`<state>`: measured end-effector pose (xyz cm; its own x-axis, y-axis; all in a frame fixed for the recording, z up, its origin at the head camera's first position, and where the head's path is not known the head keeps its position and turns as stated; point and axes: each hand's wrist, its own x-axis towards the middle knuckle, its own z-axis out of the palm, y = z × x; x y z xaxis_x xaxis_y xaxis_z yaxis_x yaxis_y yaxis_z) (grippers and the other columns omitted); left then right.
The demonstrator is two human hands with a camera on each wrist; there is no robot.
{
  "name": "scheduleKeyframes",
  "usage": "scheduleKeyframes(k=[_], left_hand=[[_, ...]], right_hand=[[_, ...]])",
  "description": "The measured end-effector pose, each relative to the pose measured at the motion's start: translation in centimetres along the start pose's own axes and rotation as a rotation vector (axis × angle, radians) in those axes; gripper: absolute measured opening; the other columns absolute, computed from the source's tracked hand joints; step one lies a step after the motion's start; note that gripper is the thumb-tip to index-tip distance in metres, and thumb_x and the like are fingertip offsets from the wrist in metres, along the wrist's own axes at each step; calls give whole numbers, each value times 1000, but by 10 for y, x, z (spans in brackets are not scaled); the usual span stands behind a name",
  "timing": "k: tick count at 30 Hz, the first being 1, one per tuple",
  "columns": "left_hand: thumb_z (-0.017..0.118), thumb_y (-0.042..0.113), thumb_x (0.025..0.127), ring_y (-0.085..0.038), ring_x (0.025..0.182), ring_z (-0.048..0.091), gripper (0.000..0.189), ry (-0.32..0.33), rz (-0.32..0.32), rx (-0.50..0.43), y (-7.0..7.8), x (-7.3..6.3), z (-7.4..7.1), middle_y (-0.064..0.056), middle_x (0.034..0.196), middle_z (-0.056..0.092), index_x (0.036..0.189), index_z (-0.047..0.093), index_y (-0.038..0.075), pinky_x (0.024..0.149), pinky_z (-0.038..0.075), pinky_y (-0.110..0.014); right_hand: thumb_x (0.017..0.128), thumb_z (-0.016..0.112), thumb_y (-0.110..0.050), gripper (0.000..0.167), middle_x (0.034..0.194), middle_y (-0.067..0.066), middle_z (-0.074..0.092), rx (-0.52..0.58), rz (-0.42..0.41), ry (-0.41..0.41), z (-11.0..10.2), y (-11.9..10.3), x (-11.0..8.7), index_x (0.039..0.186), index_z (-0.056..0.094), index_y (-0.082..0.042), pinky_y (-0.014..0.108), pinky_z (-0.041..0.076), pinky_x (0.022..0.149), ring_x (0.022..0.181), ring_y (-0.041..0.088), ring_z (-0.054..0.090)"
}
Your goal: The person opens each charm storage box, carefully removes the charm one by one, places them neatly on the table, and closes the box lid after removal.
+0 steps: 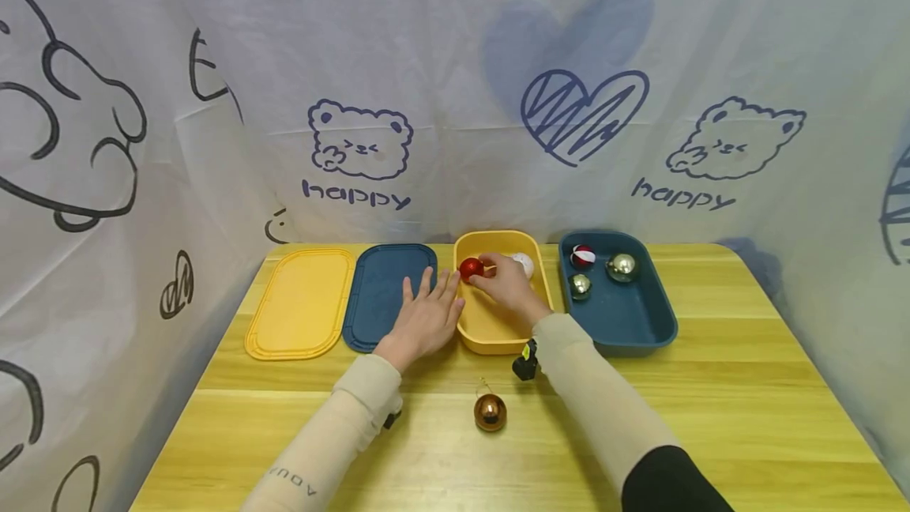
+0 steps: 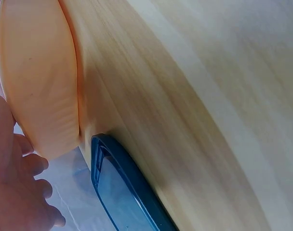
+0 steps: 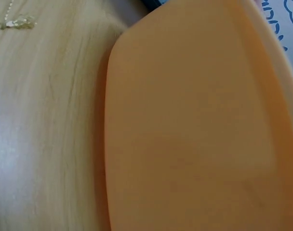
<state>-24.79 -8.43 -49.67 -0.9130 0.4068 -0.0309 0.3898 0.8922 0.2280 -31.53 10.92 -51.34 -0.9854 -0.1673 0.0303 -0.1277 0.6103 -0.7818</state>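
Note:
My right hand reaches into the yellow box, its thumb and fingers pinching a shiny red bauble near the left wall. A white bauble lies behind this hand, partly hidden by it. My left hand is spread with straight fingers, fingertips right at the box's left rim, above the edge of a dark blue lid. In the left wrist view, its fingers show beside the box's outer wall. The right wrist view shows mostly the box wall; the fingers are out of sight there.
A copper bauble with a gold loop lies on the wooden table in front of the box. The dark blue box at right holds two gold baubles and a red-and-white one. A yellow lid lies far left. Printed cloth hangs behind.

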Motion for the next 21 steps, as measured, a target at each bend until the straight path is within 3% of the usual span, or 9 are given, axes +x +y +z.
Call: scheduleKeyframes(k=[7,21], left_hand=[[26,44,116,-42,164,11,62,2,8,-3,-1,2,0,-12,175,26,170,21,14,127,8,-72],[24,46,116,-42,164,12,62,25,7,-1,-2,2,4,-12,175,26,170,21,15,127,10,-72]], right_hand=[[98,76,-18,61,143,25,63,-27,8,3,6,-2,3,149,53,5,47,55,106,121,37,67],[97,76,-15,49,132,23,69,-9,38,57,12,-2,6,140,61,5,46,56,104,116,34,68]])
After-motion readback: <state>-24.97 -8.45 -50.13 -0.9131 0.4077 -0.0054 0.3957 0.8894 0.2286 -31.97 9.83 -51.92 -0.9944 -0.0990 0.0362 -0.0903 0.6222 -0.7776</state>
